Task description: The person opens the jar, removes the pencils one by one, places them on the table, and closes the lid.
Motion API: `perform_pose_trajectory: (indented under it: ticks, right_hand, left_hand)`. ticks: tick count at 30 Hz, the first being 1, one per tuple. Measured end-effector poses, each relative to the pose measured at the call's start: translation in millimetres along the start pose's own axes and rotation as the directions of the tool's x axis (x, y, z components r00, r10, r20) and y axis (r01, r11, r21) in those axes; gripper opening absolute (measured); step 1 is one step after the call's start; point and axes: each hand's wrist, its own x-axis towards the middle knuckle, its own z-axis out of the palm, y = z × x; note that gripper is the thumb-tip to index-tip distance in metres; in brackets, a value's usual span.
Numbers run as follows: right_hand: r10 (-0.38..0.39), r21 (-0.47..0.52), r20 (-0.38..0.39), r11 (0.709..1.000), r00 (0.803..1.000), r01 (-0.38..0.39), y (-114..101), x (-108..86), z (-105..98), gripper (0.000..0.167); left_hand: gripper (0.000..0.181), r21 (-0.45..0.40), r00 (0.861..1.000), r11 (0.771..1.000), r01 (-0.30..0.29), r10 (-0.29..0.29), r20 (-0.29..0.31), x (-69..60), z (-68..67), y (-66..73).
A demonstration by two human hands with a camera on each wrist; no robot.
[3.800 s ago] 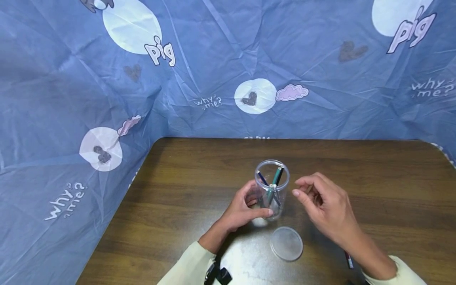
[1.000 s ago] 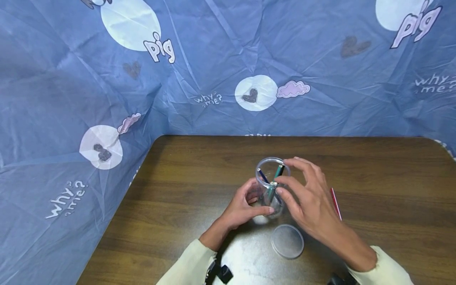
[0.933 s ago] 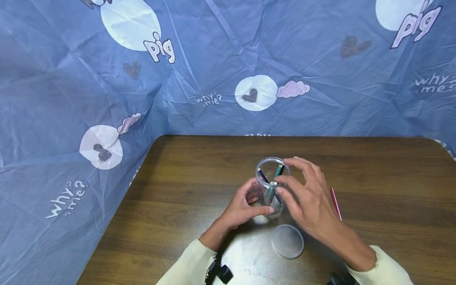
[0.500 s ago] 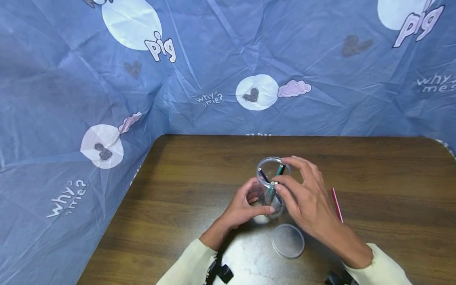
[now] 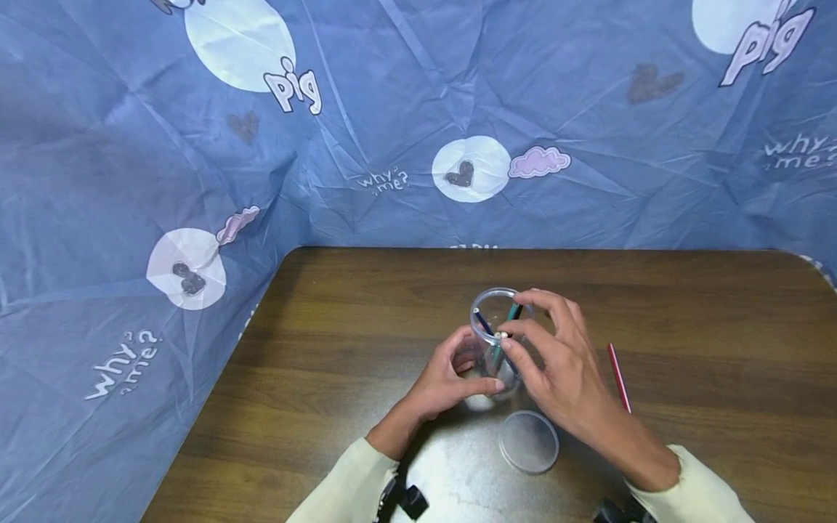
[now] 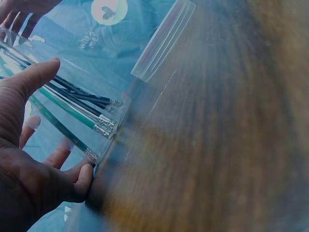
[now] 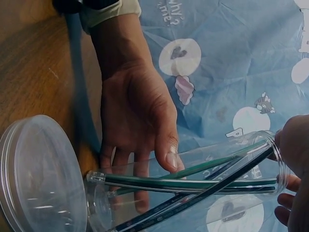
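Note:
A clear plastic jar (image 5: 495,363) stands on the table with several dark blue, green and black pencils (image 7: 193,183) leaning inside it. My left hand (image 5: 441,381) holds the jar's lower side, thumb in front and fingers behind. At the jar's mouth, my right hand (image 5: 559,359) has its thumb and index finger pinching at a pencil's white end, while another fingertip touches the far rim. Those pencils show metal ends at the jar's bottom in the left wrist view. Just in front of the jar lies its round clear lid (image 5: 528,442).
A red pencil (image 5: 617,378) lies on the brown wooden table (image 5: 366,319) to the right, partly under the right forearm. Blue printed cloth (image 5: 392,131) hangs behind and left of the table. Black devices (image 5: 412,501) sit at both wrists.
From beside the jar, my right hand has moved left to its mouth, and its thumb and index finger have drawn in on the pencil ends. The forearm's shift uncovers more red pencil.

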Motion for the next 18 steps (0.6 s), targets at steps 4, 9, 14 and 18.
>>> perform_pose_trajectory:
  ticks: [4, 9, 14, 18]
  right_hand:
    - [0.025, 0.038, -0.014, 0.999, 1.0, -0.024, -1.3, 0.3, 1.2, 0.029]
    - [0.088, 0.076, -0.017, 0.993, 0.996, -0.086, -4.6, 1.1, -0.2, 0.011]
    - [0.117, 0.082, -0.017, 0.99, 0.993, -0.115, -7.0, 1.7, -0.8, 0.012]
    - [0.117, 0.096, -0.041, 0.989, 0.992, -0.113, -8.1, 1.7, -0.9, 0.014]
  left_hand:
    - [0.074, -0.006, 1.0, 1.0, -0.005, 0.005, -0.003, -0.1, -0.4, -0.5]
    - [0.073, -0.003, 1.0, 1.0, -0.003, 0.003, -0.001, 0.1, -0.1, -0.9]
    - [0.074, 0.002, 1.0, 1.0, 0.003, -0.003, 0.0, 0.4, -0.2, -0.8]
    - [0.073, 0.008, 1.0, 1.0, 0.008, -0.008, -0.005, 0.1, -0.1, -0.3]
